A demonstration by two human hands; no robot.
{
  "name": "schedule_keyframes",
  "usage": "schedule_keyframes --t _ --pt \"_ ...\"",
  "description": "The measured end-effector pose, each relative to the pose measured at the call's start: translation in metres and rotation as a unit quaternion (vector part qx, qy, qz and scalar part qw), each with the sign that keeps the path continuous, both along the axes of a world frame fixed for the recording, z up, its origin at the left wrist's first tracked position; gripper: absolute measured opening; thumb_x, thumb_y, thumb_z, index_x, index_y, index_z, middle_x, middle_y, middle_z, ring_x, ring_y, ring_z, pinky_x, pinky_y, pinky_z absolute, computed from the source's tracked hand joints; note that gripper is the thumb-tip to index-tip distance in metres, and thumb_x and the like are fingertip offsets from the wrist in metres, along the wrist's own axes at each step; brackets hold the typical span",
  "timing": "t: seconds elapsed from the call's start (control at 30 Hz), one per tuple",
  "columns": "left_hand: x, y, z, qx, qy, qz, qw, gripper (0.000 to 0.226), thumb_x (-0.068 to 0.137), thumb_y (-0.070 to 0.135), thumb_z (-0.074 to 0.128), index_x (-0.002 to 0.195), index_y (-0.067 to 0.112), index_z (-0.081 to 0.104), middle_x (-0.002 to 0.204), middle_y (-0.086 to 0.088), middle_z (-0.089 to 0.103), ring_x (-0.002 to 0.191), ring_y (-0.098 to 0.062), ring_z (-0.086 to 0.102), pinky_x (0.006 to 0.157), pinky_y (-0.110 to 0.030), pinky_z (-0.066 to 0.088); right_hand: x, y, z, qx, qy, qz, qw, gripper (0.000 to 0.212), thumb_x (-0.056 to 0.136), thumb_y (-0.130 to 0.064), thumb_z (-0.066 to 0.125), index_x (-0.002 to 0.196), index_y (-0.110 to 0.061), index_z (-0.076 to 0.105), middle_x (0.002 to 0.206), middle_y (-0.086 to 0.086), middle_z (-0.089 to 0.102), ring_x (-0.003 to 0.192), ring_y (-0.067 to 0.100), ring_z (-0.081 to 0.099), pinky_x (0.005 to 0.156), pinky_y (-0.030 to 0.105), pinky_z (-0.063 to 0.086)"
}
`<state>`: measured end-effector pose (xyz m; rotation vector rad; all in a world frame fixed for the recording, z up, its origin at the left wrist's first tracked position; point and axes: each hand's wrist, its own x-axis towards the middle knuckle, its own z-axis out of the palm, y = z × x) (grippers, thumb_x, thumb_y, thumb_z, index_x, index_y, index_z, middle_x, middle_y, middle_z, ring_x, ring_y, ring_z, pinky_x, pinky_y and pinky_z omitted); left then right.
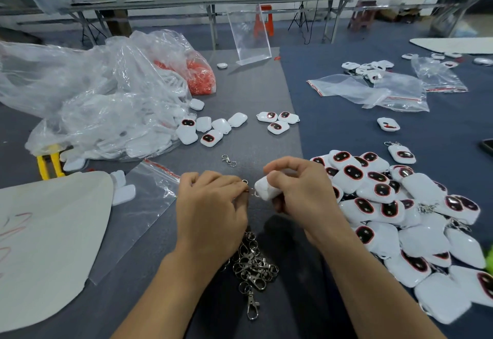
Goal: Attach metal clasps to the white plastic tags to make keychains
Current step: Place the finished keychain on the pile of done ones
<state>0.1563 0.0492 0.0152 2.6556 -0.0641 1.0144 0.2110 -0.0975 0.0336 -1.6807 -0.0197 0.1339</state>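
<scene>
- Left hand (pixel 210 205), just left of the frame's centre: fingers curled, pinching a metal clasp (pixel 246 187) at its ring end, knuckles toward the camera
- Right hand (pixel 298 191), just right of centre: fingers and thumb curled round a white plastic tag (pixel 266 190), its loop corner turned toward the clasp; ring and loop touching or nearly so, the join itself too small to tell
- Handling, by judgement: tag probably light, rigid and glossy, so apt to slip or twist; best gripped across its flat faces close to the loop corner, as here
- Clasp probably stiff and fiddly, springy at the split ring; best pinched at the ring, with the hook end left free
- Bottom centre, between the wrists: tangled pile of clasps (pixel 252 264) on the grey mat (pixel 253 93), likely to snag one another when one is lifted
- Lower right: large heap of tags (pixel 400 210), many with dark red-rimmed faces up, a few clasps showing among them
- Just above the hands: one loose clasp (pixel 229 160), lying apart from everything else
- Middle of the frame: two small groups of tags (pixel 210 127), some face up, some face down
- Left and upper left: crumpled clear bag (pixel 93 93) with more white tags inside
- Top centre, farthest: clear stand (pixel 249 34), upright
</scene>
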Motion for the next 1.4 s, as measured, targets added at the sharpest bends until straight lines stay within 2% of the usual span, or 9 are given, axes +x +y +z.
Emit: schedule_keyframes --t 0.1,0.2,0.3,0.47,0.63,0.73,1.03,1.2,1.4 --pt "0.006 0.002 -0.005 -0.006 0.034 0.017 0.999 0.015 0.076 0.022 0.078 0.091 0.024 0.078 0.094 0.013 0.075 0.089 -0.019 0.057 0.083 -0.033 0.033 0.001 -0.012 0.001 -0.214 -0.143 -0.027 0.966 0.016 0.084 -0.015 0.063 0.088 -0.03 0.063 0.064 -0.008 0.066 0.052 0.003 0.056 0.05 0.013 0.039" --pt "0.01 0.012 -0.01 -0.064 0.101 0.054 0.991 0.029 0.078 0.024 0.082 0.106 0.019 0.077 0.114 0.007 0.072 0.109 -0.02 0.051 0.096 -0.032 0.034 0.001 -0.028 0.012 -0.373 -0.207 -0.054 0.903 0.01 0.08 -0.02 0.065 0.078 -0.029 0.067 0.065 -0.011 0.064 0.07 0.006 0.059 0.059 0.025 0.039" --pt "0.012 0.021 -0.01 -0.127 0.167 0.056 0.976 0.042 0.088 0.031 0.072 0.128 0.022 0.068 0.14 0.006 0.058 0.131 -0.015 0.04 0.106 -0.02 0.024 0.005 -0.036 0.017 -0.469 -0.237 -0.089 0.846 0.029 0.075 -0.008 0.072 0.098 -0.025 0.078 0.118 -0.002 0.072 0.116 0.03 0.053 0.091 0.038 0.031" --pt "0.016 0.022 -0.011 -0.099 0.215 0.007 0.971 0.044 0.095 0.034 0.061 0.139 0.029 0.059 0.149 0.01 0.05 0.139 -0.01 0.038 0.115 -0.025 0.021 0.043 0.004 0.016 -0.363 -0.243 -0.066 0.897 0.042 0.079 0.002 0.061 0.119 -0.012 0.068 0.128 0.006 0.061 0.123 0.029 0.046 0.093 0.03 0.028" --pt "0.016 0.025 -0.009 -0.091 0.203 -0.013 0.975 0.033 0.095 0.03 0.062 0.128 0.032 0.068 0.141 0.008 0.059 0.131 -0.011 0.046 0.11 -0.027 0.03 0.137 0.037 0.009 -0.453 -0.068 0.012 0.889 0.069 0.092 -0.041 0.059 0.151 -0.013 0.034 0.161 0.016 0.026 0.147 0.04 0.021 0.118 0.049 0.028" --pt "0.018 0.026 -0.008 -0.115 0.185 -0.026 0.976 0.026 0.091 0.028 0.068 0.116 0.032 0.075 0.127 0.011 0.067 0.118 -0.002 0.046 0.095 -0.012 0.027 0.177 0.046 0.003 -0.48 -0.001 0.027 0.877 0.088 0.089 -0.062 0.054 0.16 -0.023 0.018 0.169 0.014 0.008 0.153 0.042 0.01 0.121 0.053 0.02" --pt "0.024 0.032 -0.007 -0.205 0.187 -0.037 0.96 0.013 0.082 0.024 0.077 0.092 0.032 0.082 0.104 0.019 0.073 0.103 -0.002 0.059 0.086 0.002 0.029 0.203 0.123 -0.012 -0.511 -0.097 0.154 0.84 0.084 0.086 -0.081 0.031 0.159 -0.042 0.022 0.171 0.009 0.013 0.155 0.042 0.007 0.119 0.064 0.006" --pt "0.024 0.034 -0.007 -0.213 0.183 -0.047 0.959 0.012 0.082 0.023 0.077 0.091 0.028 0.082 0.104 0.019 0.074 0.099 0.0 0.059 0.083 0.004 0.031 0.185 0.156 -0.022 -0.509 -0.17 0.208 0.818 0.071 0.089 -0.069 0.041 0.154 -0.039 0.036 0.167 0.008 0.022 0.152 0.042 0.016 0.119 0.062 0.012" --pt "0.021 0.036 -0.003 -0.22 0.208 -0.034 0.953 0.013 0.078 0.028 0.072 0.088 0.031 0.08 0.091 0.015 0.076 0.085 -0.007 0.066 0.083 -0.028 0.051 0.143 0.138 -0.015 -0.481 -0.266 0.243 0.799 0.035 0.091 -0.02 0.054 0.126 -0.022 0.059 0.126 0.004 0.06 0.117 0.032 0.056 0.099 0.047 0.043"
